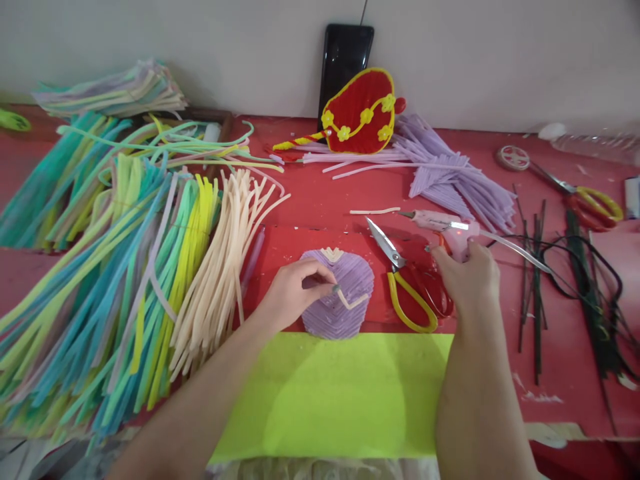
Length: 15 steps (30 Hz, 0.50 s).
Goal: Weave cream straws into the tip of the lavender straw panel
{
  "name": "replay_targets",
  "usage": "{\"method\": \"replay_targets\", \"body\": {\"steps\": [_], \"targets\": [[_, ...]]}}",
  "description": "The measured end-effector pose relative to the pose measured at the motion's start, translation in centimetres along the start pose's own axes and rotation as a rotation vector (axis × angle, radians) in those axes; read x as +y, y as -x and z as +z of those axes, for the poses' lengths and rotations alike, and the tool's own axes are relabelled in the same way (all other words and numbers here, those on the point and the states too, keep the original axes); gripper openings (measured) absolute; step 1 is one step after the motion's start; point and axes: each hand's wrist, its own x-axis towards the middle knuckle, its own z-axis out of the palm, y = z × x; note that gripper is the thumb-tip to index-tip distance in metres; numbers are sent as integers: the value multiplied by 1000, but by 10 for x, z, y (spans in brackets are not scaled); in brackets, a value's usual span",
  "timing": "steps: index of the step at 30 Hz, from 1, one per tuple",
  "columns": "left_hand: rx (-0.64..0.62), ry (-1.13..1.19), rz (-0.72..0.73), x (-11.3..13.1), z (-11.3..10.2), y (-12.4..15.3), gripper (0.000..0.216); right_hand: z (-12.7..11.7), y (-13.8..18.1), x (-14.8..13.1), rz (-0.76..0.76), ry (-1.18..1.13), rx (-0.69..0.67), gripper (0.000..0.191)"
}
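A red desk (320, 193) fills the view, set against a pale wall. Its left side is covered by a heap of straws (100, 300) in teal, blue, yellow, green and cream, fanned toward the near edge. A lime sheet (340, 393) lies across the near middle, between the two forearms. At the back right of centre is a spread of lilac straws (450, 173), and just left of it a red shield (360, 113) trimmed with yellow flowers leans on a black phone (345, 60) that stands against the wall. Dark stems (565, 267) and a cable lie at the right, well apart from the sheet.

The lilac piece (345, 293), a flat woven shape, lies just beyond the sheet's far edge. Scissors (405, 287) with yellow and red handles lie open just right of it.

The right hand (467, 277) is curled round the grip of the pink glue gun (445, 227), whose nozzle points left above the scissors. The left hand (295, 290) rests on the lilac piece, its fingertips pinching a bent cream strip (353, 300) over the weave.
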Motion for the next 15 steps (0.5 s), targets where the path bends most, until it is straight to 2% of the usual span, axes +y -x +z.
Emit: {"method": "replay_targets", "body": {"steps": [4, 11, 15], "targets": [[42, 7, 18, 0, 0, 0, 10, 9, -2, 4, -17, -8, 34, 36], [186, -8, 61, -2, -1, 0, 9, 20, -4, 8, -47, -91, 112, 56], [219, -19, 65, -5, -3, -2, 10, 23, -4, 14, -53, -134, 126, 52]]}}
